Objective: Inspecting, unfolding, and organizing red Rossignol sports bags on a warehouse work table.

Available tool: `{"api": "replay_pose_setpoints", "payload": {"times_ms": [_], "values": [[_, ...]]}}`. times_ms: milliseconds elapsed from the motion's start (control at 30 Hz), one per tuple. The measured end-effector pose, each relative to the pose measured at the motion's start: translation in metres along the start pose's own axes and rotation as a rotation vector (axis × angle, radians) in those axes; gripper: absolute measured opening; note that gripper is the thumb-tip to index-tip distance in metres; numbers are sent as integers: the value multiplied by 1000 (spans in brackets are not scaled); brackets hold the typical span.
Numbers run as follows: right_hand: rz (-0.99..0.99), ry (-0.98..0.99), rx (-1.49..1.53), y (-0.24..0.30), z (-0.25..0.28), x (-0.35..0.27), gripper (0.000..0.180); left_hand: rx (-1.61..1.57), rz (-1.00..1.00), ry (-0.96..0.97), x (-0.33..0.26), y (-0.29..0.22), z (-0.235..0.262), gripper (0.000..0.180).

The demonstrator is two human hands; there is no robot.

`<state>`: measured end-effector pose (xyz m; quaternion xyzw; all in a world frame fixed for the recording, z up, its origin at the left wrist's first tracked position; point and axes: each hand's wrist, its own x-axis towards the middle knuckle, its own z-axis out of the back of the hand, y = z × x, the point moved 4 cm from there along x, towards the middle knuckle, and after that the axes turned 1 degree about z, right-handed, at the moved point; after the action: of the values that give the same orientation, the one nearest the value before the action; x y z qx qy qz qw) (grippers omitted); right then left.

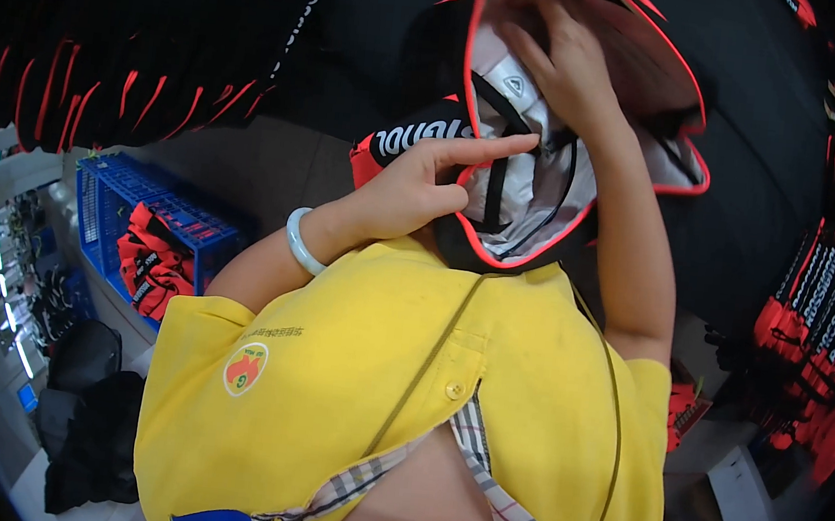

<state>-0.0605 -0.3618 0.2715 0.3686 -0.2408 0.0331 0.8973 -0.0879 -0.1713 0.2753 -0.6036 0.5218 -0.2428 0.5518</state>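
In front of my chest lies a black bag (523, 261) with red piping, its mouth gaping toward me. Its silvery-white lining (519, 202) shows, crossed by black straps and bearing a small printed patch. My left hand (400, 183), a pale bangle on its wrist, is at the left rim. Its index finger stretches across the lining to a dark strap; the thumb stands apart, and the other fingers are mostly hidden. My right hand (569, 69) reaches into the upper part of the bag, thumb and fingers spread against the lining, some fingertips out of sight.
Black pieces with red edging (137, 43) are heaped at the far left. Below them stands a blue plastic crate (109, 181) holding red-and-black fabric pieces (151, 265). Stacks of red-and-black lettered pieces (825, 310) line the right side. Black fabric (730, 250) spreads beside the bag.
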Motion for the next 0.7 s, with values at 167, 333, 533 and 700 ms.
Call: {"api": "replay_pose_setpoints", "payload": {"times_ms": [167, 333, 533, 700], "values": [[31, -44, 41, -45, -19, -6, 27, -408, 120, -66, 15, 10, -1, 84], [-337, -312, 187, 26, 28, -71, 18, -332, 3, -135, 13, 23, 2, 88], [-378, -103, 103, 73, 22, -120, 18, -171, -100, -196, 20, 17, -15, 88], [-396, -93, -21, 76, 23, -126, 19, -27, -84, -115, 22, 20, -22, 88]]}}
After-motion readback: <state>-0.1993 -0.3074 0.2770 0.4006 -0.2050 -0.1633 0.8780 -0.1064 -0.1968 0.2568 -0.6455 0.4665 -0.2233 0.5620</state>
